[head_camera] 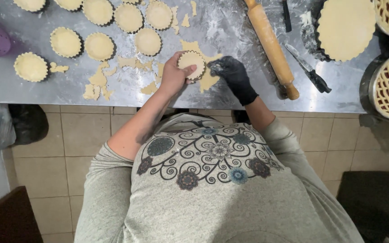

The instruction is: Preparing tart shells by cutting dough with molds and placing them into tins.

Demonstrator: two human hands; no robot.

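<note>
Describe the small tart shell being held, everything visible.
The small tart shell is a round fluted tin lined with pale raw dough, its crimped edge dark at the rim. The bare left hand holds it tilted just above the floured steel table, thumb pressing on its lower edge. The black-gloved right hand is beside it, seemingly not touching. Dough scraps lie underneath.

I see a flour-dusted steel tabletop (68,90). Small dough-lined tart tins (65,42) sit across its far left, with dough scraps (97,83) nearer and toward the middle. A wooden rolling pin (272,47) lies right of centre, a black-handled knife (309,69) just beside it, and a large dough-filled tart pan (345,28) far right.
</note>
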